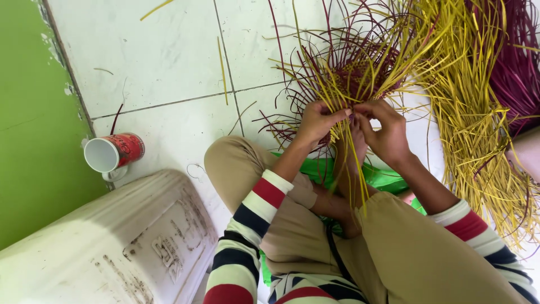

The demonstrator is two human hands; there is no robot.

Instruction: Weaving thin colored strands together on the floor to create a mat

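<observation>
Item 1, woven piece (360, 73): a partly woven round of yellow and dark red strips, its tight patterned centre showing above the hands, loose ends fanning out in all directions. It lies on the white tiled floor (169, 62) directly in front of the seated person, its near edge raised to the hands.

Item 2, left hand (316, 121): fingers curled and closed, pinching yellow strips at the near edge of the woven piece; thumb tip meets the right hand's fingertips.

Item 3, right hand (387, 132): fingers bent inward and closed on the same cluster of yellow strips; several strips (351, 169) hang down from the grip between the knees.

Item 4, bundle of loose yellow strips (475, 124): a thick sheaf on the floor to the right of the woven piece, running toward the lower right.

Item 5, bundle of dark red strips (514, 62): at the upper right edge, beside the yellow sheaf.

Item 6, cup (112, 153): red outside, white inside, lying on its side on the floor to the left, well apart from the hands, near the green wall (28, 141).

Item 7, white moulded panel (112, 242): scuffed, lower left, just below the cup.

Item 8, green cloth (382, 177): under the crossed legs.

Item 9, clothing: tan trousers (405, 253), striped sleeves (253, 219) in white, red and navy.
</observation>
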